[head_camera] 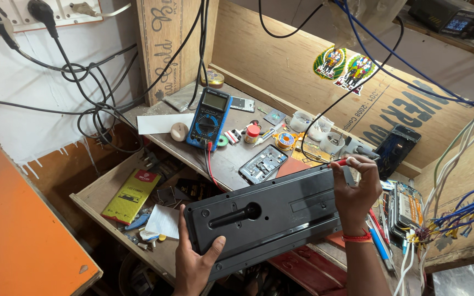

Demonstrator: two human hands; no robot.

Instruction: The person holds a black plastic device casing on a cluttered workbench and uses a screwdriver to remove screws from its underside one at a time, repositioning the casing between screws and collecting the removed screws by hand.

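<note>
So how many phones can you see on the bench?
3: an opened one below the meter, a dark one leaning on the back board, an opened one at right. Others may be hidden.

Blue multimeter [208,118] on workbench [229,159] — open drawer [105,192] below.

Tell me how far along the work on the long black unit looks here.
Early. The long black unit lies underside up, casing closed. Left hand steadies its near end; right hand has a grip on the far end with a red-handled tool. Opening looks undone. The multimeter lies unused on the bench.
</note>
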